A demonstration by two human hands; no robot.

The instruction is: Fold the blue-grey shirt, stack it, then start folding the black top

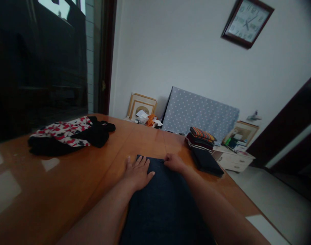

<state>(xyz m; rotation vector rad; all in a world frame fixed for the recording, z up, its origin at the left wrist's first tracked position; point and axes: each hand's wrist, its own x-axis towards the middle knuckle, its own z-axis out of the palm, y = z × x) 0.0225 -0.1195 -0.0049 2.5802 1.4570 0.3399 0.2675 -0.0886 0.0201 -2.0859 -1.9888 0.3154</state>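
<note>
Dark blue jeans, seemingly folded lengthwise, lie on the wooden table and run toward me out of the bottom of the view. My left hand rests flat over their far left corner, fingers spread and thumb on the cloth. At the far right corner, my right hand is closed, with the edge of the cloth pinched in its fingers. The near end of the jeans is cut off by the frame.
A rumpled black and red-white patterned garment lies at the table's left. Folded clothes are stacked at the right, beside a dark folded piece. Beyond the table stand a white drawer cabinet and a dotted cloth-covered panel.
</note>
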